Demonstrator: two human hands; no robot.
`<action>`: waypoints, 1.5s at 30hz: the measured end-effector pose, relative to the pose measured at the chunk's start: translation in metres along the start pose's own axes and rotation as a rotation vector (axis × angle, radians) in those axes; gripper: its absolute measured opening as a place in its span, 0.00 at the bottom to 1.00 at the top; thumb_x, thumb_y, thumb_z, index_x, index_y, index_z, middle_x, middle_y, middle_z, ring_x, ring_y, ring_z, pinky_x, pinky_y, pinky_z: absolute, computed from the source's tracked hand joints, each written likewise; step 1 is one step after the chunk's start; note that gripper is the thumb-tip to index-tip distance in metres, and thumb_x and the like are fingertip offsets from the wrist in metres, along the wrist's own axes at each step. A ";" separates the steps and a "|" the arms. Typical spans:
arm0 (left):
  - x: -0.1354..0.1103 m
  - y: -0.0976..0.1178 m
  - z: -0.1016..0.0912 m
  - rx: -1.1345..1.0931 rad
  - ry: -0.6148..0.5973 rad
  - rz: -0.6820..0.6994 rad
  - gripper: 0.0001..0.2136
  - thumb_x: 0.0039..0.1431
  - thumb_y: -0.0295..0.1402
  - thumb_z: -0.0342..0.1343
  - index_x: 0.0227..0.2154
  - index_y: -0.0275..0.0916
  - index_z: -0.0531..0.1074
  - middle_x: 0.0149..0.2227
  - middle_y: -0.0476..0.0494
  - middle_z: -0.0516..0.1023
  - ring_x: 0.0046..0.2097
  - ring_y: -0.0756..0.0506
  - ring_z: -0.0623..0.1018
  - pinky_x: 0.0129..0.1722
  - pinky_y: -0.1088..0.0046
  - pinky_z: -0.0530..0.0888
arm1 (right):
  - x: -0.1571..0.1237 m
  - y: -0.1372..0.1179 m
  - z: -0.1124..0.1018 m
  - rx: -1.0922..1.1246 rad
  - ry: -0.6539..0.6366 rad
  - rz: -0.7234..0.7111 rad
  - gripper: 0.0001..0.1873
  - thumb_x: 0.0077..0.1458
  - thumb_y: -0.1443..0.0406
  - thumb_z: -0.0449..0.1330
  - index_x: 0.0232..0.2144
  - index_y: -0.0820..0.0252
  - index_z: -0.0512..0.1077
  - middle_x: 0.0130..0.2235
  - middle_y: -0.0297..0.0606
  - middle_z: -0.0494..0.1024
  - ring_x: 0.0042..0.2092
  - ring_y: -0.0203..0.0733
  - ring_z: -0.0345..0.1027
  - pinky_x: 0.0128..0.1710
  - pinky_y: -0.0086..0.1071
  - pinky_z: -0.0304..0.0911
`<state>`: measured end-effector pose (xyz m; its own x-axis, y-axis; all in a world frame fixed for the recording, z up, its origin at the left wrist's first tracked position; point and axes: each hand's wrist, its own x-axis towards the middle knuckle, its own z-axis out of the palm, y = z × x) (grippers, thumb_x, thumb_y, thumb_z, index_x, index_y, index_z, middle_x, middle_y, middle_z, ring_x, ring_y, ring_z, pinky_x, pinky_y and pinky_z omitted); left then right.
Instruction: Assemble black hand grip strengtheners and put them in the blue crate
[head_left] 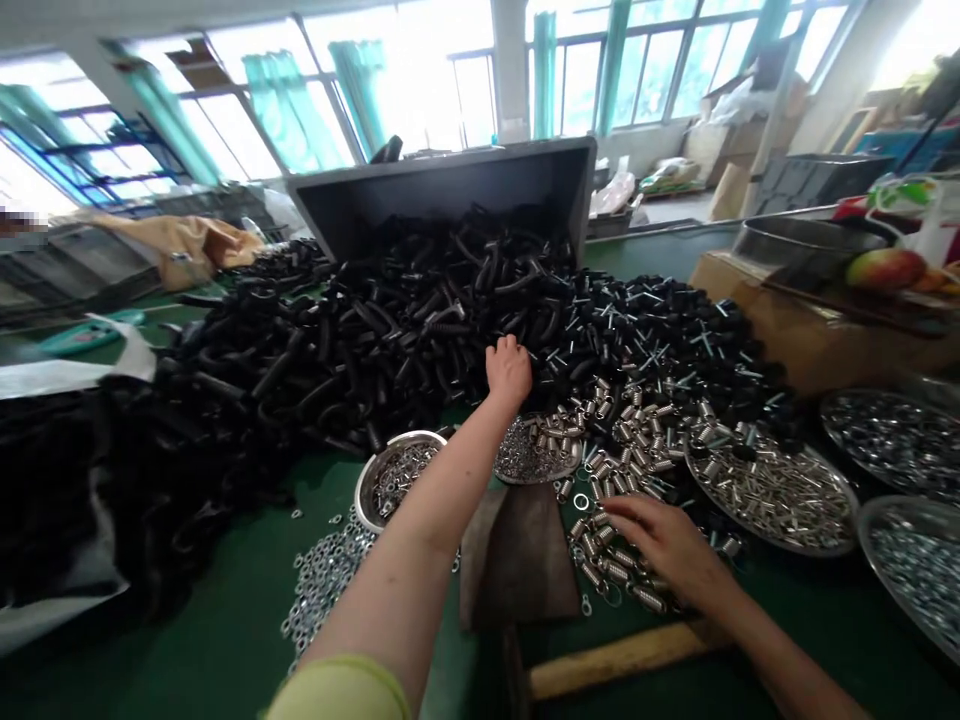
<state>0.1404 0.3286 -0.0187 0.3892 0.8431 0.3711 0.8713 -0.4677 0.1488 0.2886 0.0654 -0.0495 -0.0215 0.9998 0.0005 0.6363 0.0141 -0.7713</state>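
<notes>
Left hand [508, 370] is pressing half-curled on the heaped black U-bolts [420, 320], its grip unclear; right hand [664, 548] is resting open among silver threaded sleeves [619, 560], near right on the green worktop [225, 620], with steel trays [795, 551] sitting within reach

Bare arms, both reaching forward and downward. The left forearm [442, 500], issuing from a yellow-green sleeve [337, 692], extended straight ahead; the left hand [508, 368] was flexed at the wrist, fingers bunched. The right hand [664, 545] lay lower, palm down, fingers loosely spread and slightly curled.
</notes>
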 end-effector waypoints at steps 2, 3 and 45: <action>0.006 0.002 0.002 0.060 -0.024 0.008 0.12 0.57 0.23 0.44 0.36 0.31 0.74 0.47 0.30 0.67 0.52 0.37 0.62 0.49 0.57 0.59 | 0.011 0.008 -0.005 -0.107 0.047 -0.032 0.13 0.58 0.62 0.51 0.39 0.55 0.74 0.41 0.39 0.77 0.44 0.45 0.69 0.46 0.38 0.62; 0.008 0.002 0.002 0.076 -0.038 0.012 0.12 0.57 0.23 0.44 0.35 0.31 0.74 0.47 0.31 0.67 0.51 0.37 0.63 0.48 0.57 0.60 | 0.017 0.011 -0.005 -0.164 0.060 -0.046 0.12 0.59 0.63 0.51 0.38 0.56 0.74 0.40 0.38 0.77 0.43 0.44 0.69 0.45 0.38 0.62; -0.371 -0.072 -0.091 0.084 -0.393 -0.532 0.15 0.55 0.23 0.46 0.43 0.45 0.69 0.45 0.46 0.72 0.40 0.46 0.74 0.34 0.74 0.67 | -0.031 -0.057 0.108 0.769 -0.275 0.129 0.10 0.54 0.60 0.58 0.37 0.56 0.63 0.23 0.27 0.67 0.22 0.31 0.56 0.19 0.25 0.49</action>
<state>-0.0939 0.0258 -0.0839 -0.0342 0.9947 -0.0972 0.9888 0.0478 0.1414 0.1697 0.0315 -0.0747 -0.2356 0.9518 -0.1966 -0.0566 -0.2154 -0.9749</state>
